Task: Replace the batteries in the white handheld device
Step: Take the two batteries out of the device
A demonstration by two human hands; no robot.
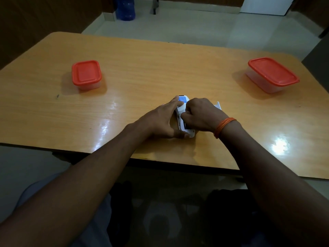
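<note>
The white handheld device (182, 106) lies face down on the orange wooden table (142, 72), a blue label at its far end. My left hand (160, 120) grips it along its left side, fingers at the far end and thumb at the near end. My right hand (201, 114) is curled over the device's right side, fingertips pressing into the dark open battery compartment; whether they pinch a battery is hidden. A white piece (218, 105), likely the battery cover, pokes out behind my right hand.
A small clear box with a red lid (86, 74) stands at the left of the table. A larger red-lidded box (273, 73) stands at the far right. The table's near edge runs just below my forearms.
</note>
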